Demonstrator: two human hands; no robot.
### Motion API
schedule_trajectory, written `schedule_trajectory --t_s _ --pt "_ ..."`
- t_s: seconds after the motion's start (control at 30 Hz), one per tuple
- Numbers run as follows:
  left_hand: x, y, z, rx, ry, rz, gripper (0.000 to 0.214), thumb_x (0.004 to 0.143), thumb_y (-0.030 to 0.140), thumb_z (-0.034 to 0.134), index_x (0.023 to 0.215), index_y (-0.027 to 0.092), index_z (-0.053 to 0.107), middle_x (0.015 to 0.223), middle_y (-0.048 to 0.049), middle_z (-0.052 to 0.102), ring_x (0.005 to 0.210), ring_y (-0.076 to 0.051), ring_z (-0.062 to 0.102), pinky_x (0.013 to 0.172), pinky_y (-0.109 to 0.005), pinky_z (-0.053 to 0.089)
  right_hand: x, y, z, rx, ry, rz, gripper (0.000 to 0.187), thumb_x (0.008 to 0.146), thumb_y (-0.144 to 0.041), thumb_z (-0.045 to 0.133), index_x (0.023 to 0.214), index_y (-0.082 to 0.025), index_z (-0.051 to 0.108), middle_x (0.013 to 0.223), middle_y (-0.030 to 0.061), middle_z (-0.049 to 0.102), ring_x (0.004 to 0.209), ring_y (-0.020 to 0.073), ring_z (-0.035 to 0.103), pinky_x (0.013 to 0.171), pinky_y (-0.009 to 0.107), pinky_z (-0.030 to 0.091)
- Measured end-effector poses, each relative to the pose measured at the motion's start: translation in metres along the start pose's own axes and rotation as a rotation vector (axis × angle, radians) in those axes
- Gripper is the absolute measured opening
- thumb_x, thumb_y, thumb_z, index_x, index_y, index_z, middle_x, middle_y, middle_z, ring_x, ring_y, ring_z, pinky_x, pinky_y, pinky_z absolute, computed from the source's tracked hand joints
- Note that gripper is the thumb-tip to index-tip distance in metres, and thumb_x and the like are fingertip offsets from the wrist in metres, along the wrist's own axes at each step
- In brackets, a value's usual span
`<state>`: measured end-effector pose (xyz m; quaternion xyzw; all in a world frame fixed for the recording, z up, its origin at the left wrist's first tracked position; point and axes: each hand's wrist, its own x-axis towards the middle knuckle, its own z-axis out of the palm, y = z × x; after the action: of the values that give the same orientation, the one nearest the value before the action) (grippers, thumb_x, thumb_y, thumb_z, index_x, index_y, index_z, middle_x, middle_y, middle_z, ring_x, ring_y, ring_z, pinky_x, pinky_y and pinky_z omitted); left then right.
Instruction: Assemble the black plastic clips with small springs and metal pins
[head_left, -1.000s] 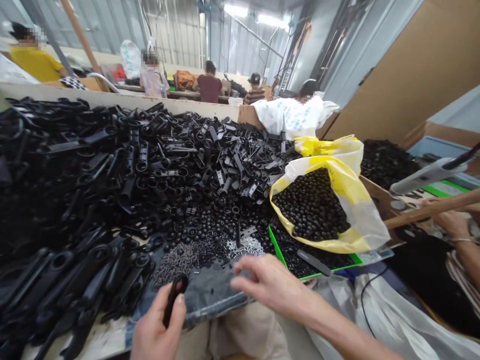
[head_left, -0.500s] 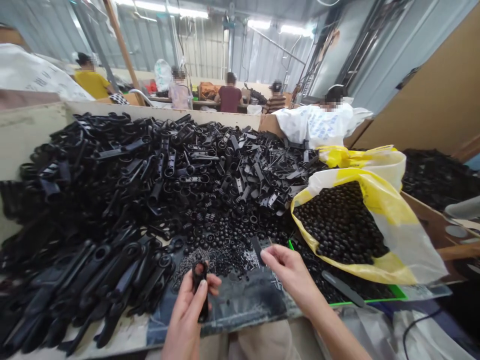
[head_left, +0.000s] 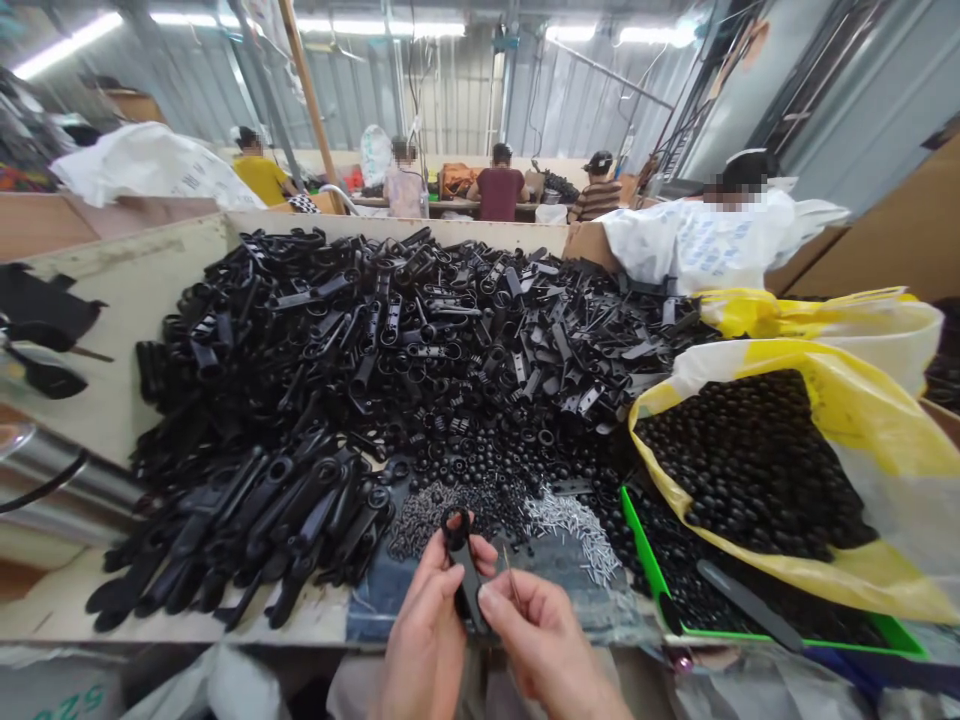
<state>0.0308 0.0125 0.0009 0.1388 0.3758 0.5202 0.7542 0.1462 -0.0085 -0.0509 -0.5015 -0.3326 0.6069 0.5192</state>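
Note:
My left hand [head_left: 431,620] is closed around a black plastic handle [head_left: 455,530] with a ring at its top end, held upright above the front of the table. My right hand [head_left: 544,630] is pinched close beside it, thumb and fingertips at the handle's flat lower part. A thin pointed metal rod [head_left: 510,568] sticks up from between the right fingers. A flat dark strip [head_left: 469,590] lies along the handle; whether it is seated there I cannot tell. Just beyond the hands lie small grey metal parts [head_left: 420,515] and silver pins [head_left: 574,525].
A heap of black plastic parts [head_left: 337,310] fills the walled table. Finished-looking black handles [head_left: 277,520] lie in rows at left. On the right, a yellow-white bag [head_left: 885,480] of black balls leans over a green-edged tray [head_left: 645,560]. A metal cylinder [head_left: 56,490] stands far left. Several people sit beyond.
My right hand has come left to the handle, bringing the flat dark strip from near the silver pins. The handle stays in my left hand. The view has turned left.

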Motion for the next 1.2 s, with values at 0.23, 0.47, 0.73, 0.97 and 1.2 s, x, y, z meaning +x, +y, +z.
schedule_trajectory --t_s 0.23,0.47,0.73,0.97,1.2 --pt "0.001 -0.011 -0.005 -0.005 0.103 0.024 0.042 0.077 0.034 0.078 0.117 0.023 0.074 0.105 -0.006 0.074 0.107 -0.023 0.064 0.091 -0.031 0.048 -0.007 0.001 0.009 0.059 0.034 -0.032 0.054 0.072 -0.068 0.08 0.064 -0.018 0.063 0.051 -0.0058 0.041 0.05 0.0087 0.032 0.048 0.021 0.03" --pt "-0.003 -0.025 -0.007 0.083 0.15 0.086 0.051 0.073 0.044 0.086 0.118 0.026 0.072 0.125 -0.0077 0.073 0.129 -0.028 0.058 0.106 -0.035 0.046 -0.007 -0.009 0.02 0.135 0.104 0.012 0.056 0.061 -0.067 0.087 0.061 -0.015 0.066 0.059 0.0006 0.06 0.056 0.0104 0.044 0.055 0.022 0.036" --pt "-0.003 -0.018 -0.014 0.451 0.116 0.187 0.038 0.081 0.049 0.078 0.105 0.02 0.075 0.096 -0.0067 0.076 0.095 -0.021 0.068 0.086 -0.027 0.055 -0.02 -0.033 0.003 -0.378 0.169 -0.11 0.052 0.079 -0.067 0.073 0.069 -0.017 0.077 0.052 -0.0012 0.051 0.052 0.0129 0.041 0.053 0.026 0.033" --pt "-0.01 0.009 -0.01 0.629 -0.147 0.023 0.053 0.081 0.063 0.072 0.108 0.017 0.072 0.067 -0.0004 0.063 0.051 -0.01 0.048 0.038 -0.015 0.037 -0.009 -0.071 -0.005 -0.311 -0.008 -0.035 0.049 0.078 -0.058 0.076 0.103 -0.016 0.072 0.055 -0.0059 0.05 0.053 0.0133 0.044 0.055 0.025 0.036" --pt "-0.021 0.009 -0.023 0.677 -0.147 0.174 0.043 0.083 0.054 0.073 0.114 0.024 0.076 0.099 -0.0119 0.075 0.08 -0.024 0.068 0.071 -0.033 0.058 0.002 -0.071 0.002 -0.264 -0.114 -0.073 0.041 0.079 -0.053 0.076 0.07 -0.018 0.058 0.063 -0.0066 0.038 0.059 0.0113 0.034 0.054 0.024 0.031"
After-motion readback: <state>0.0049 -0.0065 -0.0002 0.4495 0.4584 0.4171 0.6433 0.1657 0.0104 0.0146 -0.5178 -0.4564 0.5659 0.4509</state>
